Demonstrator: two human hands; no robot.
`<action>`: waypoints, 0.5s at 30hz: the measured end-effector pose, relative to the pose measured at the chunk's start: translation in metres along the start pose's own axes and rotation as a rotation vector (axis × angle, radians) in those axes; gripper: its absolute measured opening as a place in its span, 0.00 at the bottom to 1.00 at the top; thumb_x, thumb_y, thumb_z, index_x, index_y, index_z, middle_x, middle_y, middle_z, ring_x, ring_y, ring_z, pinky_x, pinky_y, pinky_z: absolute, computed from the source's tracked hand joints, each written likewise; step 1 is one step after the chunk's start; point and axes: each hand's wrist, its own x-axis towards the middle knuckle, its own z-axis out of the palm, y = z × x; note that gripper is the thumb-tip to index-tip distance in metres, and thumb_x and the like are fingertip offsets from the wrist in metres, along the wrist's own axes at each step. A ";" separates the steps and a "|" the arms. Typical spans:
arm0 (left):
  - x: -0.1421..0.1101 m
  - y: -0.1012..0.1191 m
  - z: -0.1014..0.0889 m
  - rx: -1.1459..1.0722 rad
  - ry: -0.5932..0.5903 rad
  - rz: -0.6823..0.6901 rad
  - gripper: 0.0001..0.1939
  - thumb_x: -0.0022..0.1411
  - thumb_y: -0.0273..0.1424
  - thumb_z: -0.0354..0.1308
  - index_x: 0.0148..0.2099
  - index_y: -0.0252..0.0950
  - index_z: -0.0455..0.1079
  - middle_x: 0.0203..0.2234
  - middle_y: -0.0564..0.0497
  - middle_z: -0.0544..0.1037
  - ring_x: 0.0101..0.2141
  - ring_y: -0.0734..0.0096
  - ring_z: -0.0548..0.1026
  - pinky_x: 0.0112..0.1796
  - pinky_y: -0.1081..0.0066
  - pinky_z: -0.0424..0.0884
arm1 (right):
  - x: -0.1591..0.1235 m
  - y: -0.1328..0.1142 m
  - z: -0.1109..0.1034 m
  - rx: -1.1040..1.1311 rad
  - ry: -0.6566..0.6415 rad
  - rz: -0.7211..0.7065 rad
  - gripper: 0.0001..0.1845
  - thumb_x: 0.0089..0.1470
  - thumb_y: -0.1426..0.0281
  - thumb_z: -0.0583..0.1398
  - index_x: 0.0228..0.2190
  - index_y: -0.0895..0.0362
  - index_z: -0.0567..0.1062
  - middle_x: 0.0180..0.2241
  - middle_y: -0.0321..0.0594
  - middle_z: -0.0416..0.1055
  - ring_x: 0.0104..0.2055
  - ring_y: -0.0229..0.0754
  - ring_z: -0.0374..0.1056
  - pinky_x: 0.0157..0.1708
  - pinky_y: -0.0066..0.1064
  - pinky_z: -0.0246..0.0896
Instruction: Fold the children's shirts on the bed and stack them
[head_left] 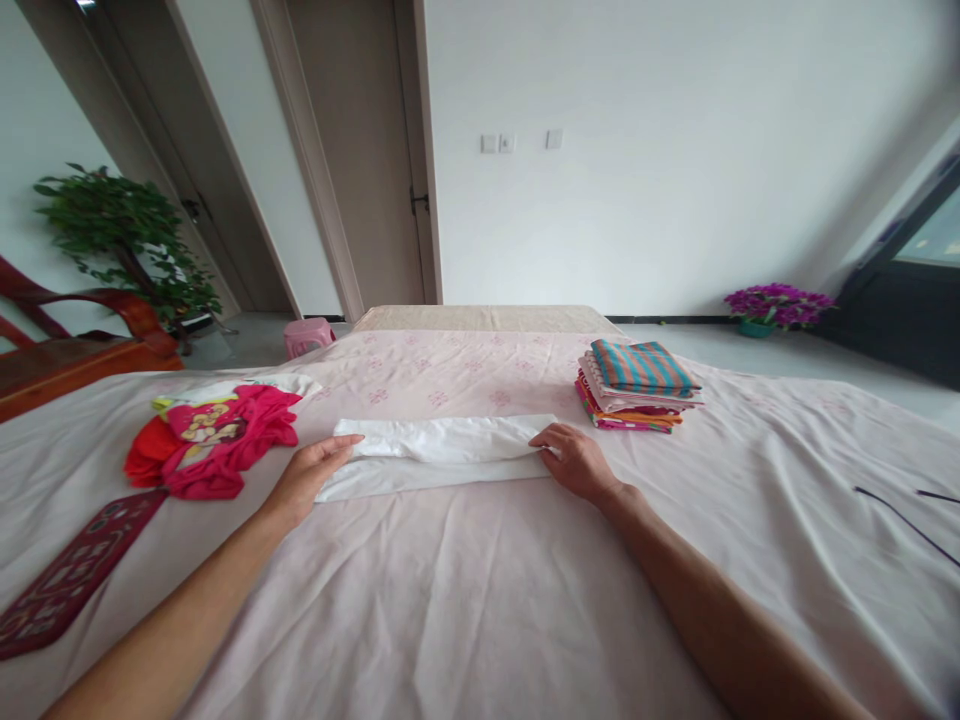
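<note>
A white cloth (pixel 442 465) lies across the pale pink bedsheet (pixel 495 590) in a long strip, its upper layer folded partly over the lower one. At the strip's left end, my left hand (pixel 311 475) pinches the upper layer's edge between thumb and fingers. My right hand (pixel 577 460) grips the opposite end with its fingers curled in. Beyond my right hand stands a stack of folded cloths (pixel 630 400), topped by a blue and orange striped cloth (pixel 645 366). To the left is a crumpled heap of pink and red clothes (pixel 217 440).
A dark red patterned strip (pixel 75 570) lies at the left. Dark cords (pixel 904 520) rest at the far right. Past the covered surface are a pink stool (pixel 307 337), a wooden armchair (pixel 112 330), a leafy plant (pixel 124 235) and purple flowers (pixel 780 303).
</note>
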 end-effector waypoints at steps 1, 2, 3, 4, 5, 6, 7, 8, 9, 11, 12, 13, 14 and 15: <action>-0.004 0.000 -0.002 0.066 -0.015 -0.001 0.31 0.48 0.46 0.67 0.51 0.32 0.75 0.35 0.47 0.80 0.36 0.64 0.76 0.37 0.69 0.69 | -0.001 -0.001 -0.001 -0.035 -0.027 -0.016 0.15 0.52 0.77 0.56 0.38 0.53 0.79 0.38 0.40 0.76 0.41 0.43 0.70 0.44 0.32 0.62; -0.008 0.000 -0.004 0.131 -0.021 0.001 0.31 0.48 0.46 0.66 0.51 0.31 0.75 0.31 0.48 0.80 0.33 0.65 0.75 0.34 0.71 0.68 | -0.002 -0.002 -0.003 -0.063 -0.045 -0.025 0.17 0.51 0.79 0.56 0.38 0.53 0.79 0.38 0.40 0.76 0.42 0.43 0.70 0.45 0.32 0.62; -0.011 0.000 -0.005 0.196 -0.020 0.000 0.31 0.48 0.45 0.66 0.50 0.31 0.76 0.27 0.51 0.78 0.30 0.67 0.74 0.32 0.72 0.66 | -0.003 -0.002 -0.004 -0.084 -0.055 -0.029 0.17 0.50 0.79 0.56 0.38 0.53 0.79 0.38 0.40 0.76 0.42 0.43 0.69 0.45 0.32 0.61; -0.013 0.000 -0.006 0.254 -0.017 -0.003 0.30 0.48 0.45 0.65 0.50 0.31 0.76 0.24 0.53 0.75 0.27 0.69 0.72 0.29 0.73 0.65 | -0.003 -0.002 -0.004 -0.097 -0.061 -0.029 0.18 0.50 0.80 0.56 0.38 0.53 0.79 0.38 0.40 0.76 0.42 0.43 0.69 0.45 0.32 0.61; -0.013 0.000 -0.006 0.296 -0.012 -0.011 0.30 0.48 0.44 0.65 0.50 0.31 0.75 0.21 0.54 0.73 0.25 0.71 0.71 0.28 0.74 0.63 | -0.003 -0.002 -0.004 -0.107 -0.061 -0.028 0.18 0.50 0.80 0.56 0.38 0.53 0.79 0.38 0.40 0.76 0.42 0.43 0.69 0.46 0.32 0.61; -0.013 0.001 -0.007 0.316 -0.003 -0.021 0.31 0.48 0.44 0.65 0.51 0.32 0.75 0.21 0.55 0.72 0.24 0.71 0.70 0.26 0.74 0.61 | -0.004 -0.002 -0.004 -0.116 -0.061 -0.029 0.18 0.49 0.80 0.56 0.38 0.53 0.79 0.38 0.40 0.75 0.42 0.43 0.69 0.46 0.31 0.60; -0.012 0.002 -0.007 0.310 0.007 -0.032 0.32 0.48 0.44 0.65 0.53 0.32 0.74 0.22 0.55 0.72 0.25 0.71 0.70 0.26 0.75 0.61 | -0.004 -0.002 -0.004 -0.127 -0.060 -0.034 0.18 0.49 0.80 0.56 0.38 0.53 0.79 0.38 0.40 0.75 0.42 0.43 0.68 0.46 0.32 0.60; -0.009 0.003 -0.007 0.280 0.024 -0.043 0.34 0.47 0.45 0.64 0.54 0.32 0.72 0.23 0.55 0.72 0.25 0.71 0.71 0.25 0.75 0.60 | -0.004 -0.002 -0.004 -0.138 -0.059 -0.041 0.19 0.49 0.81 0.56 0.39 0.53 0.79 0.38 0.40 0.75 0.42 0.43 0.68 0.46 0.32 0.60; -0.006 0.003 -0.007 0.233 0.048 -0.050 0.35 0.46 0.45 0.65 0.55 0.32 0.71 0.25 0.54 0.73 0.26 0.71 0.71 0.24 0.75 0.60 | -0.004 -0.001 -0.004 -0.148 -0.059 -0.047 0.19 0.49 0.81 0.56 0.40 0.53 0.79 0.38 0.40 0.75 0.42 0.43 0.68 0.46 0.32 0.60; 0.001 0.004 -0.008 0.140 0.104 -0.058 0.37 0.44 0.46 0.65 0.54 0.30 0.71 0.23 0.55 0.70 0.24 0.73 0.69 0.22 0.77 0.56 | -0.005 0.000 -0.005 -0.158 -0.058 -0.053 0.21 0.49 0.81 0.56 0.40 0.52 0.79 0.38 0.40 0.75 0.41 0.43 0.67 0.45 0.32 0.59; 0.003 0.003 -0.009 0.111 0.124 -0.061 0.37 0.43 0.46 0.65 0.53 0.29 0.72 0.21 0.57 0.68 0.22 0.75 0.66 0.21 0.77 0.54 | -0.006 0.000 -0.005 -0.156 -0.054 -0.052 0.21 0.48 0.82 0.55 0.39 0.52 0.79 0.37 0.40 0.75 0.41 0.43 0.67 0.45 0.32 0.59; 0.005 0.002 -0.010 0.103 0.142 -0.058 0.36 0.43 0.46 0.65 0.51 0.28 0.72 0.19 0.58 0.65 0.20 0.77 0.63 0.20 0.77 0.52 | -0.007 0.002 -0.006 -0.152 -0.047 -0.050 0.22 0.47 0.83 0.55 0.38 0.53 0.79 0.37 0.40 0.75 0.41 0.42 0.67 0.45 0.31 0.59; 0.005 0.000 -0.011 0.120 0.153 -0.049 0.35 0.43 0.45 0.64 0.50 0.28 0.73 0.18 0.59 0.63 0.18 0.78 0.60 0.20 0.77 0.50 | -0.008 0.003 -0.007 -0.148 -0.038 -0.046 0.22 0.46 0.84 0.54 0.37 0.53 0.80 0.37 0.40 0.75 0.41 0.42 0.67 0.45 0.31 0.59; 0.005 -0.002 -0.013 0.161 0.161 -0.036 0.33 0.43 0.45 0.63 0.49 0.29 0.74 0.17 0.59 0.64 0.18 0.79 0.59 0.20 0.77 0.50 | -0.009 0.004 -0.008 -0.144 -0.028 -0.044 0.22 0.46 0.84 0.54 0.36 0.53 0.80 0.37 0.40 0.75 0.41 0.42 0.67 0.45 0.31 0.59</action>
